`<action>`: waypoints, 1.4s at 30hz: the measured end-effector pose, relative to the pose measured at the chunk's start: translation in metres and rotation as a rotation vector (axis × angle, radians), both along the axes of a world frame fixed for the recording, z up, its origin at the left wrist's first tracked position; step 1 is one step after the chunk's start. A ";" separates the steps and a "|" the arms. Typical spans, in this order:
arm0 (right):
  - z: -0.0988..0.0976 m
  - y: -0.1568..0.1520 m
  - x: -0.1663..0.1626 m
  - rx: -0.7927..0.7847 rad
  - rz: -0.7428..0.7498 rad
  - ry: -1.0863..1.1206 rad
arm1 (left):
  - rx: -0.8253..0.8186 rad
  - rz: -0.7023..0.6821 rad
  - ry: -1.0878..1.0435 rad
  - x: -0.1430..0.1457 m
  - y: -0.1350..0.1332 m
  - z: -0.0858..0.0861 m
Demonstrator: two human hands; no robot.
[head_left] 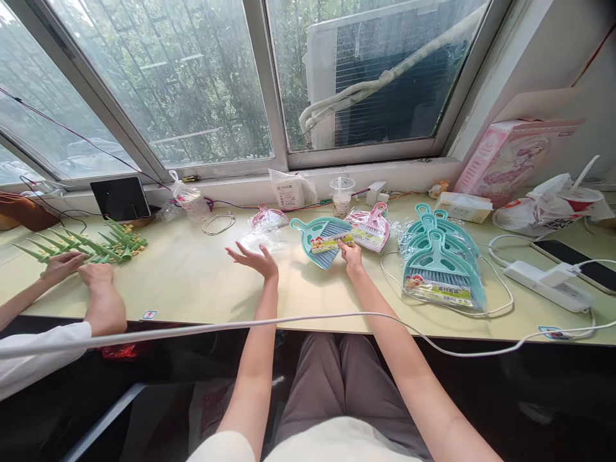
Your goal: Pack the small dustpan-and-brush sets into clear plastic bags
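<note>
My right hand (353,258) grips a teal dustpan and brush set (310,234) at its right edge, with the thumb on the printed label card (320,242). The set is tilted above the table, its handle pointing left. My left hand (256,260) hovers left of it, palm up and fingers spread, holding nothing. Just beyond that hand lies crumpled clear plastic (260,241). A pink dustpan and brush set (376,230) rests behind my right hand, and another pink set (267,218) lies farther left. To the right is a stack of plastic-wrapped teal sets (440,260).
Another person's hands (96,274) work on green plastic pieces (122,244) at the left. A white cable (308,319) crosses in front of the table edge. A drink cup (341,199), tissue pack (464,206), power strip (548,285) and phone (575,263) stand or lie around.
</note>
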State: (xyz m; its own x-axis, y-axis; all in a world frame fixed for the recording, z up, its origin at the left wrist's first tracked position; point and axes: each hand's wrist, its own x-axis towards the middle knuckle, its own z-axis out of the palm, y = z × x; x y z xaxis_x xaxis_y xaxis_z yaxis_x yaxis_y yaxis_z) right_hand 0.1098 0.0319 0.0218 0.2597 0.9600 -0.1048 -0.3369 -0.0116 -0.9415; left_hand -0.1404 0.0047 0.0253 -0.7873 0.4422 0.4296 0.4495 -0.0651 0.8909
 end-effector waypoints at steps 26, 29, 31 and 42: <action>-0.022 -0.010 -0.004 0.246 0.043 -1.248 | 0.055 -0.376 -0.169 0.017 0.007 -0.014; -0.020 -0.013 -0.014 0.423 0.082 -1.214 | 0.060 -0.478 -0.106 0.024 0.001 -0.012; -0.021 -0.016 -0.022 0.533 0.149 -1.191 | 0.042 -0.576 -0.032 0.032 -0.005 -0.012; -0.020 -0.016 -0.028 0.525 0.187 -0.973 | 0.018 -0.728 0.051 0.046 -0.013 -0.012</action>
